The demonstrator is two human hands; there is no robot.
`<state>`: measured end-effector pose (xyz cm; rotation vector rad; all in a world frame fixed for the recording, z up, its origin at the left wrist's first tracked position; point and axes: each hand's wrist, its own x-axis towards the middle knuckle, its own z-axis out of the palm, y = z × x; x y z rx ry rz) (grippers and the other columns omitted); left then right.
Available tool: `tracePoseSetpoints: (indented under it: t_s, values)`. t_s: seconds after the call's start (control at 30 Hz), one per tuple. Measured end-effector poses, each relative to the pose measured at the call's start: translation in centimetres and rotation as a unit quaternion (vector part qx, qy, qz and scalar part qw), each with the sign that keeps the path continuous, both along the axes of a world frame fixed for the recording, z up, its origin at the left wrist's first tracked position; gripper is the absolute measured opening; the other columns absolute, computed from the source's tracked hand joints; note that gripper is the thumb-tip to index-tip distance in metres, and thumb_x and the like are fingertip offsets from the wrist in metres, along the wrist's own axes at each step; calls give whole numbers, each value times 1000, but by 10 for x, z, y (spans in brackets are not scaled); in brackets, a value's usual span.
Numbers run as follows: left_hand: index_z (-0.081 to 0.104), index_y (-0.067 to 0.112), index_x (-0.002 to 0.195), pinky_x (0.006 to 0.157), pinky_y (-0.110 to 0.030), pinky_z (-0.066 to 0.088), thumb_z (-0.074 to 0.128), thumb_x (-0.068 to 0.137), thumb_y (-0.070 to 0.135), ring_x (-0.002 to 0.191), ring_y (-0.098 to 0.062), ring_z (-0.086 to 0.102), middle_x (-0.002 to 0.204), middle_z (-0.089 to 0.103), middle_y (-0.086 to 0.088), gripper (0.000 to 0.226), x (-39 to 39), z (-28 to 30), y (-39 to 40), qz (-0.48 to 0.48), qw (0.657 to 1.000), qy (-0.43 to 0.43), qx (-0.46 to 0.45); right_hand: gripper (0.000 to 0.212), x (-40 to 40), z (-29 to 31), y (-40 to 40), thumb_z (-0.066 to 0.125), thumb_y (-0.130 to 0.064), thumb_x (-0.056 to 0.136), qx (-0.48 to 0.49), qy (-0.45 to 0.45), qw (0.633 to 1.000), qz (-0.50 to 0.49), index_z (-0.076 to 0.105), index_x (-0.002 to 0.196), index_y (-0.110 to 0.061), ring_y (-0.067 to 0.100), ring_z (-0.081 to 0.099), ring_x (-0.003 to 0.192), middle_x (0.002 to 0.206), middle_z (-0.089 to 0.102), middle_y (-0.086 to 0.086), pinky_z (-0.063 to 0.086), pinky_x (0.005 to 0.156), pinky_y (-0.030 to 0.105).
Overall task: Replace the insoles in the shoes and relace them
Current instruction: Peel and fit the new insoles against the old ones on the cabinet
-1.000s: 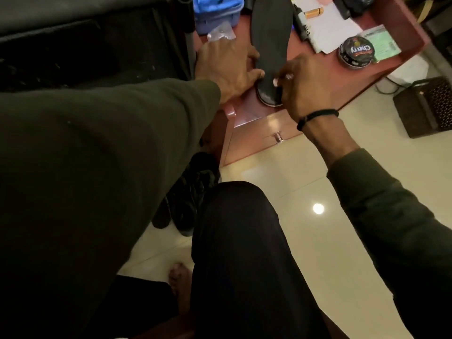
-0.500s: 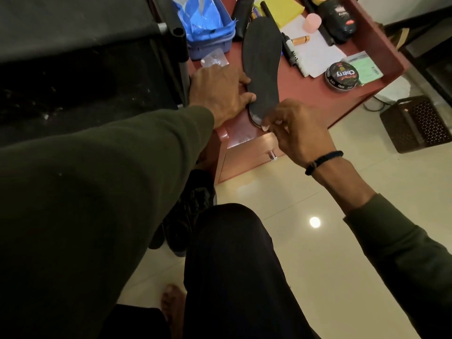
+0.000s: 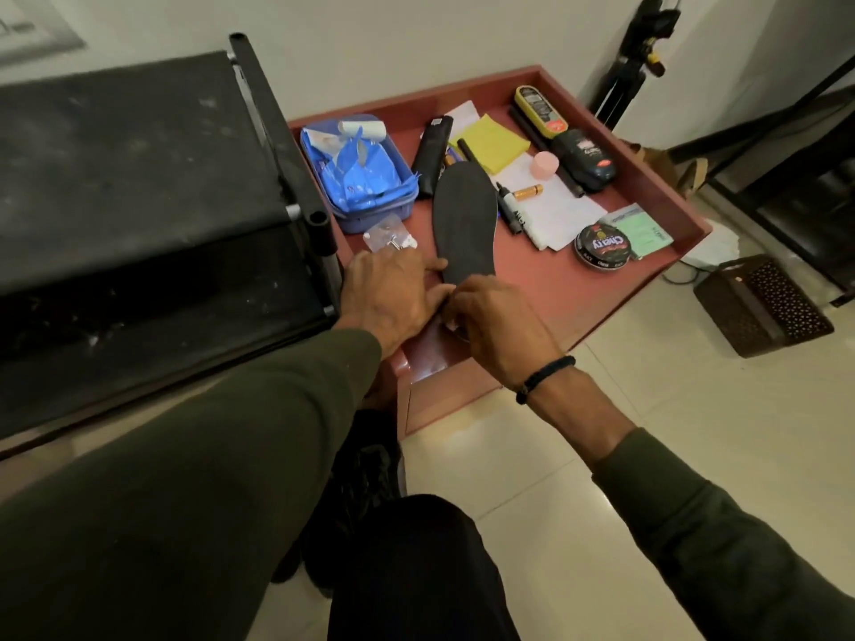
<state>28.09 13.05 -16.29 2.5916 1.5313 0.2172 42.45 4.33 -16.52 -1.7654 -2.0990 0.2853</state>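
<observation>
A black insole [image 3: 465, 224] lies flat on a low red-brown table [image 3: 578, 289], toe pointing away from the person. The left hand [image 3: 391, 296] rests beside its heel end, one finger laid against the insole's edge. The right hand [image 3: 497, 323] covers the heel, fingers curled in what looks like a pinch on it, though the grip itself is hidden. Left of the insole sits a blue plastic tub [image 3: 361, 173]; to its right lie a black marker [image 3: 509, 206], white paper [image 3: 555, 210] and a round tin of shoe polish [image 3: 603, 246]. A black shoe [image 3: 365, 474] stands on the tiled floor under the table's near corner.
</observation>
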Motion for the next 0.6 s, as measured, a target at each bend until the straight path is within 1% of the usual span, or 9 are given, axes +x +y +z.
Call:
tracePoseSetpoints:
  t_s: [0.07,0.17,0.27,0.37,0.43,0.5,0.6]
  values:
    - [65,32,131,93,-37,46,53,90,72,111,-26,65,121,71,-2,58,1,0,-1,8,1000,11,6,21,5,0,-7,63,6,70,-7,-11,1000,10,70,77,-13,29,58,79,85,63,4,51,65,42]
    - [64,37,132,94,-36,45,56,90,71,112,-25,65,123,71,0,54,-1,1,-3,9,1000,-9,-2,27,15,1,-22,62,12,74,-13,-27,999,19,70,80,-13,28,58,82,89,63,3,52,65,43]
    - [63,40,133,96,-36,43,57,90,70,113,-23,64,124,70,1,53,-1,1,-5,5,1000,-21,-4,22,26,0,-37,65,7,85,-3,-50,998,23,73,86,-13,25,59,86,94,66,3,53,69,40]
    - [62,41,134,98,-36,42,56,90,71,115,-21,63,125,70,2,54,0,-2,-3,8,1000,-24,-7,20,32,-1,-45,66,4,89,6,-36,999,18,75,90,-13,24,62,90,100,69,3,55,73,37]
    - [62,41,135,99,-36,41,55,90,72,116,-20,63,125,70,3,55,0,-4,-2,9,1000,-24,-10,20,31,-2,-47,66,5,89,13,-22,1000,9,75,90,-13,24,63,89,99,69,2,55,73,35]
    - [62,41,134,100,-37,41,55,90,72,116,-20,63,125,70,3,54,0,-3,-4,8,1000,-24,-8,21,29,-1,-46,65,6,86,13,-8,1000,-7,73,86,-13,25,62,86,95,68,2,54,72,37]
    - [61,41,135,100,-37,42,55,91,71,116,-21,63,127,69,3,54,1,-1,-6,9,1000,-13,-9,22,22,0,-37,63,9,79,-4,-19,1000,-24,70,78,-12,29,60,81,87,65,5,51,67,40]
